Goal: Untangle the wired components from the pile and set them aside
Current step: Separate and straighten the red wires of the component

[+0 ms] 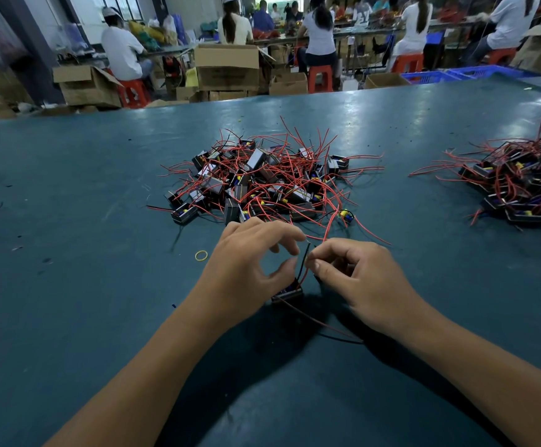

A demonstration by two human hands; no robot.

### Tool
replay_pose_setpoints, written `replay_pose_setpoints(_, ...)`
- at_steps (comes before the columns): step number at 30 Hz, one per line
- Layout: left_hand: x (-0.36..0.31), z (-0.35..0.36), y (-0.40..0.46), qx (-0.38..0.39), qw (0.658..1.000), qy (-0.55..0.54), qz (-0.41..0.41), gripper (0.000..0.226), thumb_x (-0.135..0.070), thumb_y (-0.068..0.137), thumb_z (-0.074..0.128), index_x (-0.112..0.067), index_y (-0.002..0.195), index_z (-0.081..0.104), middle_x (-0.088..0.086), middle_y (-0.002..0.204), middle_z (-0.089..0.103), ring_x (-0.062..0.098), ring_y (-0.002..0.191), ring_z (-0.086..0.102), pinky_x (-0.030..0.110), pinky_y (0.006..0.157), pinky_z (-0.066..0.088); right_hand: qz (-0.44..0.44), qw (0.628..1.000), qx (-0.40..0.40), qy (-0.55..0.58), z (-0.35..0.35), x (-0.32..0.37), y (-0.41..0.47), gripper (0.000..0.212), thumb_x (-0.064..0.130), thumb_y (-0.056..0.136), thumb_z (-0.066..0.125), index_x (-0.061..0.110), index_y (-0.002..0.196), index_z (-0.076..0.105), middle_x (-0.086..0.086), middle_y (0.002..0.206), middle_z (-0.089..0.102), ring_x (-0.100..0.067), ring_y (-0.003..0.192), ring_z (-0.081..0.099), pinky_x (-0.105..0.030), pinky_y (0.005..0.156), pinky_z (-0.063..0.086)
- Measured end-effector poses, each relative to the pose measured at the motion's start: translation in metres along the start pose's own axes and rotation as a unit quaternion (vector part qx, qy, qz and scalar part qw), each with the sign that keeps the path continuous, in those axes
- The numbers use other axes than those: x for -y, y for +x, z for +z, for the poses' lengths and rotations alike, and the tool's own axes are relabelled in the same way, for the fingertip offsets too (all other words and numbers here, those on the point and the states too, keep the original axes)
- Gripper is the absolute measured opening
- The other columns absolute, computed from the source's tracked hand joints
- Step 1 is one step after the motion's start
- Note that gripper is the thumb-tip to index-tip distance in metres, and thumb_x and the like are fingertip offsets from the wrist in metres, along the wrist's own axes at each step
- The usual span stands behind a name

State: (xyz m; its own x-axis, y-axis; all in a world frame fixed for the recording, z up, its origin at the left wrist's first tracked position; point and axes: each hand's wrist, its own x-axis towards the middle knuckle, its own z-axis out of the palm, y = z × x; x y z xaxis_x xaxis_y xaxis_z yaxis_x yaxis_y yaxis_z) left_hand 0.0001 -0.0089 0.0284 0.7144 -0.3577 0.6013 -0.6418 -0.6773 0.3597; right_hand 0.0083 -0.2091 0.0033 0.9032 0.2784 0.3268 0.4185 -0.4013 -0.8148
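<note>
A tangled pile [262, 179] of small black box components with red and black wires lies in the middle of the green table [69, 285]. Just in front of it, one black component [286, 292] sits on the table under my hands. My left hand [249, 269] curls over it, thumb resting at its top edge. My right hand [356, 279] pinches that component's red and black wires [304, 262] between thumb and forefinger. More of its wires trail toward me, under my right wrist.
A second heap of wired components [527, 185] lies at the right edge of the table. A yellow rubber band [201, 255] rests left of my left hand. Beyond the table's far edge stand cardboard boxes [227, 69], red stools and seated people.
</note>
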Motion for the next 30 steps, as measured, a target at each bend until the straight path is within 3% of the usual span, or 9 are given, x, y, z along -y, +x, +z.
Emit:
replay_pose_setpoints(7, -0.001, -0.003, 0.0, -0.001, 0.994, -0.101, -0.038, 0.022, -0.012, 0.087, 0.066, -0.023, 0.106, 0.068, -0.016, 0.089, 0.072, 0.006, 0.09, 0.066, 0.039, 0.091, 0.042, -0.006, 1.0, 0.005, -0.003, -0.002, 0.001, 0.001, 0.013, 0.019, 0.091, 0.07, 0.027, 0.08, 0.069, 0.004, 0.064, 0.061, -0.003, 0.054, 0.046, -0.02, 0.054, 0.039)
replay_pose_setpoints(9, 0.003, -0.005, 0.002, 0.003, 0.998, -0.059, -0.008, 0.025, -0.005, 0.086, 0.069, -0.021, 0.106, 0.071, -0.016, 0.097, 0.069, 0.007, 0.091, 0.062, 0.043, 0.087, 0.046, -0.01, 1.0, 0.012, -0.01, -0.003, 0.0, 0.002, 0.013, 0.02, 0.092, 0.069, 0.027, 0.081, 0.069, 0.012, 0.063, 0.059, -0.002, 0.054, 0.046, -0.017, 0.054, 0.038)
replay_pose_setpoints(11, 0.008, -0.005, 0.003, 0.011, 0.998, 0.04, 0.052, 0.026, -0.005, 0.086, 0.071, -0.021, 0.106, 0.075, -0.009, 0.103, 0.066, 0.017, 0.092, 0.06, 0.045, 0.081, 0.046, -0.016, 1.0, 0.021, -0.009, -0.004, -0.001, 0.002, 0.011, 0.019, 0.093, 0.069, 0.024, 0.083, 0.069, 0.016, 0.062, 0.057, -0.002, 0.053, 0.045, -0.013, 0.054, 0.036)
replay_pose_setpoints(14, 0.01, -0.004, 0.004, 0.014, 0.984, 0.128, 0.119, 0.018, -0.024, 0.089, 0.069, -0.027, 0.105, 0.077, -0.003, 0.104, 0.066, 0.021, 0.089, 0.057, 0.039, 0.076, 0.043, -0.026, 0.999, 0.036, -0.01, -0.004, -0.001, 0.002, 0.008, 0.017, 0.093, 0.069, 0.019, 0.086, 0.069, 0.016, 0.061, 0.054, -0.003, 0.052, 0.043, -0.011, 0.053, 0.033)
replay_pose_setpoints(18, 0.009, -0.004, 0.003, 0.0, 0.978, 0.152, 0.145, 0.018, -0.036, 0.091, 0.064, -0.027, 0.1, 0.077, -0.001, 0.1, 0.066, 0.023, 0.086, 0.057, 0.037, 0.075, 0.042, -0.042, 0.997, 0.05, -0.028, -0.007, 0.002, 0.002, 0.005, 0.014, 0.092, 0.069, 0.018, 0.089, 0.07, 0.013, 0.066, 0.057, -0.002, 0.057, 0.048, -0.011, 0.058, 0.035)
replay_pose_setpoints(22, 0.009, -0.005, 0.004, -0.006, 0.973, 0.169, 0.158, 0.018, -0.039, 0.093, 0.065, -0.026, 0.09, 0.077, -0.002, 0.099, 0.066, 0.021, 0.084, 0.056, 0.034, 0.077, 0.038, -0.069, 0.995, 0.052, -0.055, -0.008, 0.006, 0.001, 0.004, 0.015, 0.092, 0.069, 0.018, 0.09, 0.072, 0.015, 0.071, 0.062, 0.002, 0.065, 0.053, -0.01, 0.062, 0.036)
replay_pose_setpoints(30, 0.0, -0.011, 0.005, 0.01, 0.968, 0.193, 0.161, 0.024, -0.039, 0.098, 0.058, -0.023, 0.09, 0.074, -0.001, 0.093, 0.063, 0.021, 0.079, 0.05, 0.033, 0.072, 0.036, -0.106, 0.991, 0.036, -0.076, -0.008, 0.008, -0.001, 0.004, 0.013, 0.092, 0.069, 0.016, 0.093, 0.072, 0.008, 0.082, 0.067, -0.006, 0.075, 0.058, -0.015, 0.067, 0.041)
